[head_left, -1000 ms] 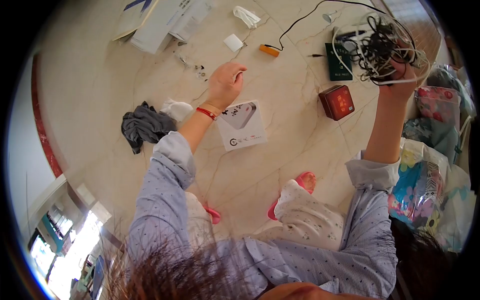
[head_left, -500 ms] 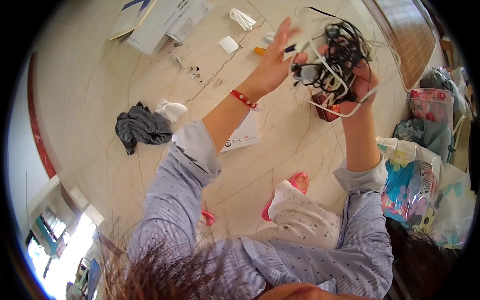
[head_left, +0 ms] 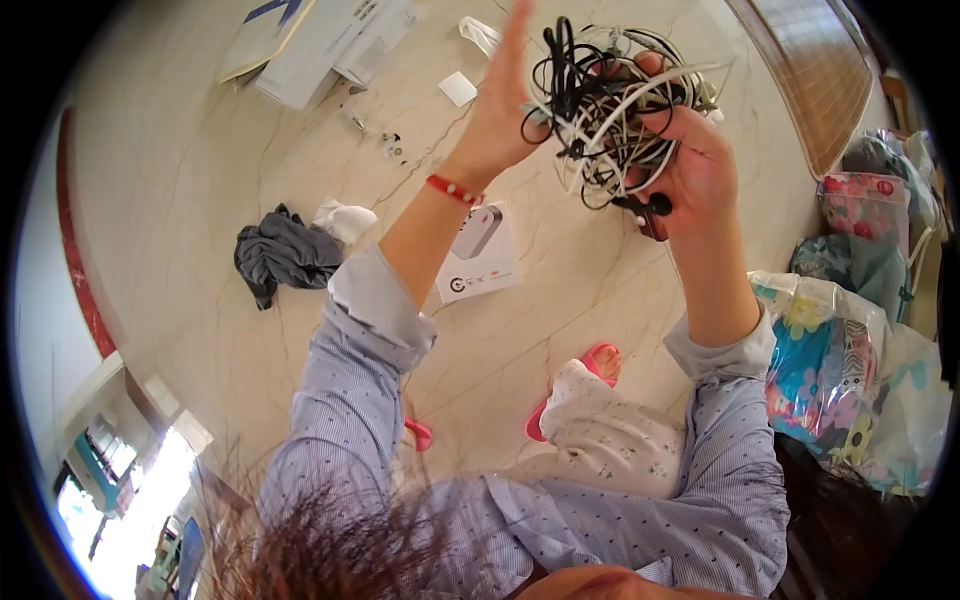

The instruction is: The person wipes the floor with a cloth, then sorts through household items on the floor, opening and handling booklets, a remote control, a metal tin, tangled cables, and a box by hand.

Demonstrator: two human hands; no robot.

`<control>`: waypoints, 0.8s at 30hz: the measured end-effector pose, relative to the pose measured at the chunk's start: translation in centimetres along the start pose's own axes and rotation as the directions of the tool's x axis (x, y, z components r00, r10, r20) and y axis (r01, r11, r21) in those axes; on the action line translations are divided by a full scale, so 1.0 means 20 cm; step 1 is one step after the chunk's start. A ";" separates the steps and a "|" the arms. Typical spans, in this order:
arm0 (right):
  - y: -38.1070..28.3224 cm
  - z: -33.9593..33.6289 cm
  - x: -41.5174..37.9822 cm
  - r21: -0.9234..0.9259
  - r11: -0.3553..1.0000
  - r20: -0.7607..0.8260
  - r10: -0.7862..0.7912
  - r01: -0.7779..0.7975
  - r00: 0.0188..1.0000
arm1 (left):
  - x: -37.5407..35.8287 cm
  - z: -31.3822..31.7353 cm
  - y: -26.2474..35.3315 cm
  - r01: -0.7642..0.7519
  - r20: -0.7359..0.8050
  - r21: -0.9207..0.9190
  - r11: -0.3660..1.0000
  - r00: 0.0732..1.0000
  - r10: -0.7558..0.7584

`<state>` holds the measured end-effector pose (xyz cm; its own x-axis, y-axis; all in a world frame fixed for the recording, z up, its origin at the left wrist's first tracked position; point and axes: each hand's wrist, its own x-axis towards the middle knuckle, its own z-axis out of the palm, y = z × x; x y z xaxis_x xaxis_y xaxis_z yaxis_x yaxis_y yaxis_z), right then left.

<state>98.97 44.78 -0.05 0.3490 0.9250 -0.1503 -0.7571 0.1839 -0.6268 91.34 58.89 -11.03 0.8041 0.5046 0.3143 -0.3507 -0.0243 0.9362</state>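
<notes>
A tangled bundle of black and white cables (head_left: 625, 120) hangs in front of me, well above the floor. My right hand (head_left: 703, 165) is closed around its right side, with fingers and thumb gripping the strands. A dark plug-like end sticks out below, near that palm. On the left side of the bundle, my left hand (head_left: 497, 115) is open, its fingers stretched upward and its palm edge against the cables. Whether the thumb hooks any strand is hidden.
A white printed box (head_left: 480, 270) lies on the tiled floor below my left wrist. Further left are a dark grey cloth (head_left: 287, 255) and a white one (head_left: 345, 220). Larger cartons (head_left: 330, 50) stand at the back left; plastic bags (head_left: 840, 370) line the right side.
The cable bundle has shifted left in my right hand and turned. My left hand has moved left and up, its fingers straighter, uncovering more of the white printed box.
</notes>
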 end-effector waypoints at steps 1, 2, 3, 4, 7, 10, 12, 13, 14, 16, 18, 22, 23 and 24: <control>0.02 0.04 0.01 -0.009 0.999 -0.028 -0.031 0.031 0.999 | 0.00 0.03 0.02 0.128 0.132 -0.213 0.969 0.986 -0.102; 0.02 0.07 0.03 -0.011 0.999 -0.025 -0.031 0.031 0.999 | 0.00 0.05 0.03 0.217 0.212 -0.310 0.926 0.965 -0.155; 0.03 0.09 0.04 -0.005 0.993 -0.018 -0.121 0.121 0.992 | -0.02 0.07 0.03 0.276 0.258 -0.344 0.898 0.947 -0.192; 0.03 0.10 0.04 0.003 0.977 -0.013 -0.211 0.211 0.977 | -0.04 0.09 0.03 0.317 0.294 -0.228 0.921 0.924 -0.245; 0.00 -0.05 0.10 -0.172 0.936 -0.058 -0.321 0.308 0.945 | -0.16 0.14 0.13 0.656 0.484 -0.539 0.528 0.755 -0.442; 0.05 -0.25 0.11 -0.404 0.827 -0.120 -0.473 0.392 0.873 | -0.22 0.08 0.17 0.809 0.637 -0.512 0.288 0.582 -0.505; 0.07 -0.32 0.08 -0.930 0.352 -0.112 -0.547 0.106 0.830 | -0.21 0.05 0.20 0.866 0.708 -0.452 0.214 0.494 -0.505; 0.07 -0.27 0.05 -0.959 0.249 -0.001 -0.486 0.138 0.874 | -0.20 0.04 0.22 0.852 0.651 -0.271 0.448 0.505 -0.567; 0.07 -0.30 0.04 -0.957 0.257 -0.010 -0.484 0.132 0.875 | -0.19 0.01 0.22 0.780 0.584 -0.047 0.624 0.529 -0.616; 0.06 -0.37 0.01 -0.961 0.256 -0.134 -0.089 -0.107 0.987 | -0.16 -0.05 0.15 0.756 0.531 -0.022 0.654 0.563 -0.633; 0.02 -0.32 -0.01 -0.956 0.271 -0.103 0.047 -0.112 0.994 | -0.11 -0.08 0.16 0.524 0.314 0.209 0.826 0.764 -0.564; 0.01 -0.22 -0.05 -0.611 0.739 -0.180 0.221 -0.285 0.959 | -0.14 0.02 0.03 0.296 0.170 -0.001 0.955 0.941 -0.292; 0.03 -0.25 -0.04 -0.458 0.871 -0.082 0.156 -0.176 0.984 | -0.17 0.06 0.00 0.356 0.162 -0.136 0.925 0.929 -0.334; 0.05 -0.27 -0.02 -0.276 0.959 0.001 0.070 -0.067 0.998 | -0.19 0.10 0.03 0.358 0.163 -0.137 0.923 0.928 -0.336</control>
<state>101.01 42.78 -4.65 0.2945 0.9360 -0.1929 -0.5966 0.0224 -0.8023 89.08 55.26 -11.28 0.9421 0.3353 0.0032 -0.1018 0.2768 0.9555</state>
